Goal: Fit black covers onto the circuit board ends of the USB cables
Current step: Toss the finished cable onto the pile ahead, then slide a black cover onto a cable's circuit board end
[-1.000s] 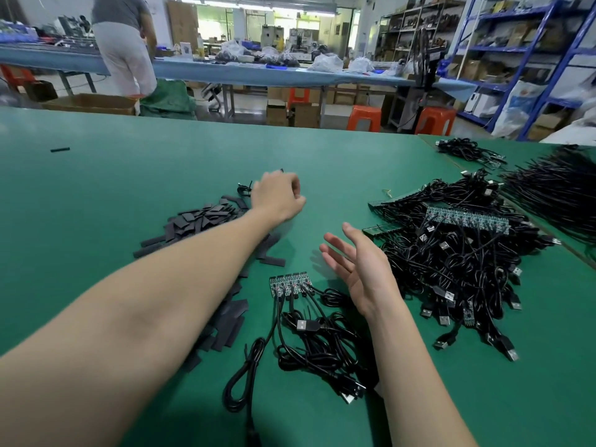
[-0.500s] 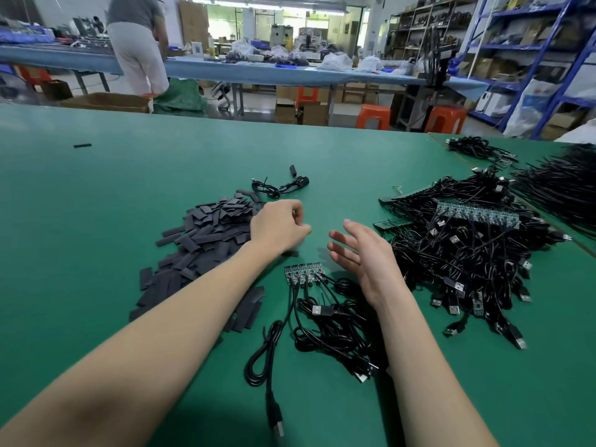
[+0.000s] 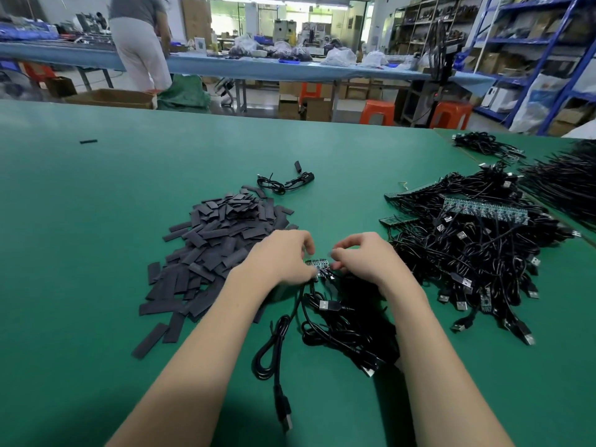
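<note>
Head view: on the green table (image 3: 96, 253), left hand (image 3: 280, 258) and right hand (image 3: 361, 257) meet over a small strip of green circuit boards (image 3: 317, 262), fingers curled and pinching it. Its black USB cables (image 3: 342, 324) trail toward the viewer. A heap of flat black covers (image 3: 213, 246) lies just left of the hands; a bigger tangle of black cables (image 3: 467, 253) lies to the right.

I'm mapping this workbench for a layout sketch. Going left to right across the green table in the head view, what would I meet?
Lone black strip → pile of black covers → left hand → strip of circuit boards → right hand → big heap of USB cables.
</note>
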`<state>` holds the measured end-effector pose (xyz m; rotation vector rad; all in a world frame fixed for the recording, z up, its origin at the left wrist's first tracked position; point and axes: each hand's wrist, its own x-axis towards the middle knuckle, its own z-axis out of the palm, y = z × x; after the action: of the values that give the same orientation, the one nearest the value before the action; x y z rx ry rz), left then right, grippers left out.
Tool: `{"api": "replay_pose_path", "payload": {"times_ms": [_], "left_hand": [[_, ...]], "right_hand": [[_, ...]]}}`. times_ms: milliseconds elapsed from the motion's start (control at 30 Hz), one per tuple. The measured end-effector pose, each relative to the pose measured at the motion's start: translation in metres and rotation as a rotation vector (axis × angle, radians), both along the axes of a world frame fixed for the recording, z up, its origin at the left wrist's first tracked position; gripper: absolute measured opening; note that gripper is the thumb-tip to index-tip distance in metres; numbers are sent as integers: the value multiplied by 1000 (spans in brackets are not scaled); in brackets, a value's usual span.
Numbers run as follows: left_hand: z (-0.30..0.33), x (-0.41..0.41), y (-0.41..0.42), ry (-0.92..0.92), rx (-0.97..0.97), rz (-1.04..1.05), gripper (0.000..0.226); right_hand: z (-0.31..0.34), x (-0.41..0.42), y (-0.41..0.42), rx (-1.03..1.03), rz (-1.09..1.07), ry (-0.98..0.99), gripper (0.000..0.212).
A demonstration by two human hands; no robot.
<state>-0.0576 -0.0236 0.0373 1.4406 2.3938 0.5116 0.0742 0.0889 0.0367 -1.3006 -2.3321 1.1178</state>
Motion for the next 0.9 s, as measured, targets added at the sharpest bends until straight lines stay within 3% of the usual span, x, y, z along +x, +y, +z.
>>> {"api": "replay_pose_path", "payload": {"times_ms": [100, 300, 467, 600, 733, 900], "left_hand": [[0, 7, -2, 8, -22, 14, 33], [-4, 9, -9, -109, 117, 64, 38], [2, 3, -13, -656, 417, 264, 45], [3, 4, -17, -1111, 421, 200, 47], [-2, 9, -15, -1243, 446, 134, 19], [-2, 12, -17, -1348, 477, 30, 16]], "right_hand": [[6, -2, -1, -127, 39, -26, 11], [9, 5, -3, -289, 26, -24, 29], [11, 6, -5, -326, 70, 160, 14], [14, 15, 1, -483, 163, 300, 19], [14, 23, 5, -529, 218, 352, 17], [10, 28, 8, -481, 303, 340, 24]]}}
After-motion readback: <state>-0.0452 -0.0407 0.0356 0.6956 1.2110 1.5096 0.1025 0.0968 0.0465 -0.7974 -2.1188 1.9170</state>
